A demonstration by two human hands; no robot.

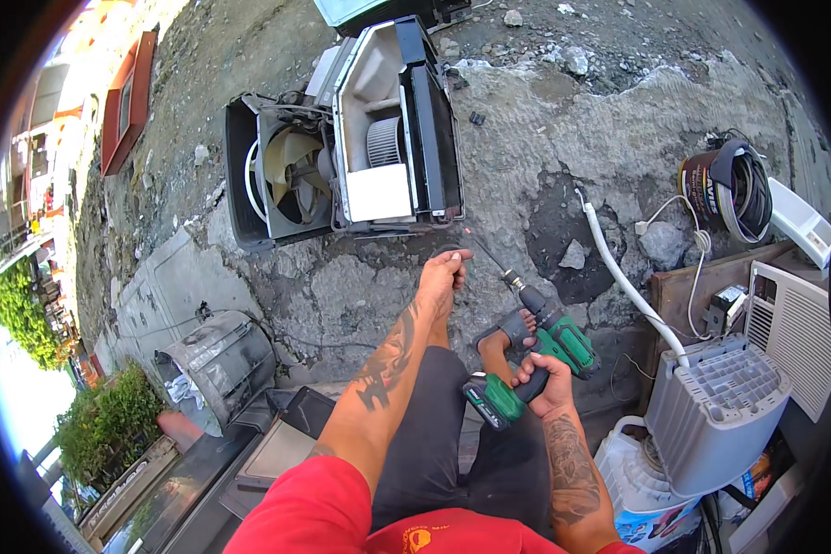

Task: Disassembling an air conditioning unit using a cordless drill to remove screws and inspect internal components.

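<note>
The green-and-black cordless drill (568, 343) was over my right leg, its chunky battery (494, 402) nearest me. I judged it hard and fairly heavy, weighted at both ends, and best held by the grip. My right hand (548, 380) was wrapped firmly around that grip, the drill aimed forward and left. Slightly farther out, my left hand (443, 275) was half curled, thumb and index finger close together near the long, thin bit (489, 253); whether they pinched anything, I couldn't tell. Beyond both, the opened air conditioner (353, 138) sat on the rough concrete (517, 148). It looked heavy and stiff, its fan blades (291, 159) probably easy to crack, so the outer casing seemed the safer hold.
</note>
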